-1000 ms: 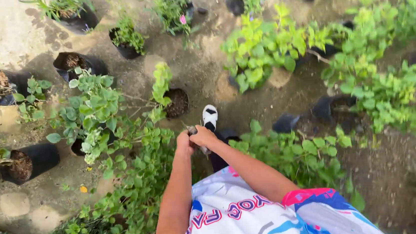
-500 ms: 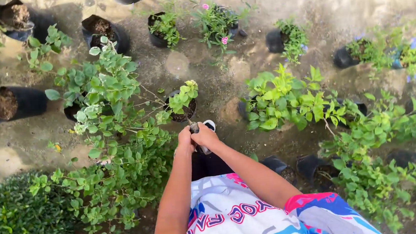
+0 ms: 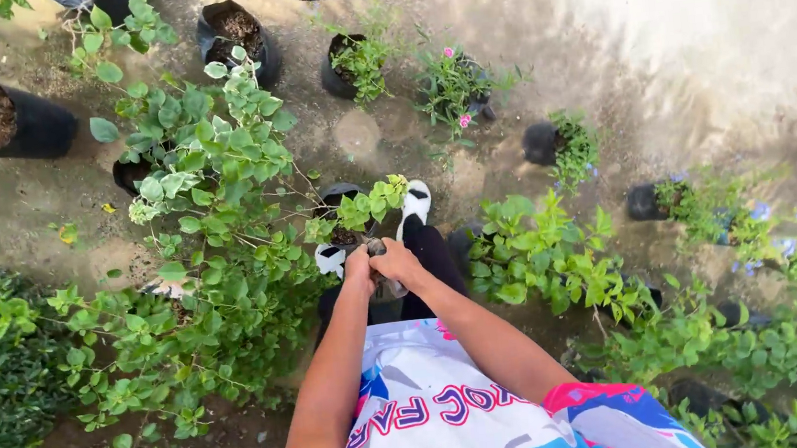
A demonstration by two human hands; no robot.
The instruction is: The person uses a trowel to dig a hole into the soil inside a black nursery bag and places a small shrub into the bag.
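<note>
Both hands are meeting at the centre of the frame: the left hand (image 3: pixel 356 268) and the right hand (image 3: pixel 399 263) are closing together around a small dark object with a rounded top (image 3: pixel 377 247), too small and too covered to identify, and I cannot tell how firmly either palm is gripping it. That object is sitting just below a short leafy sprig with pale green tips (image 3: pixel 370 204) growing out of a black plastic nursery bag (image 3: pixel 345 227) directly above the knuckles. With both palms crowding one small item, it could be slipping out and dropping into the dense green shrub (image 3: pixel 219 259) filling the middle left, where it would be hard to find; the white shoe with black trim (image 3: pixel 414 209) is also standing close enough to the bag to be nudging it over. Bare damp earth (image 3: pixel 691 54) is spreading across the upper right, with more bagged plants, one a pink-flowered seedling (image 3: pixel 454 85), standing in loose rows outdoors
</note>
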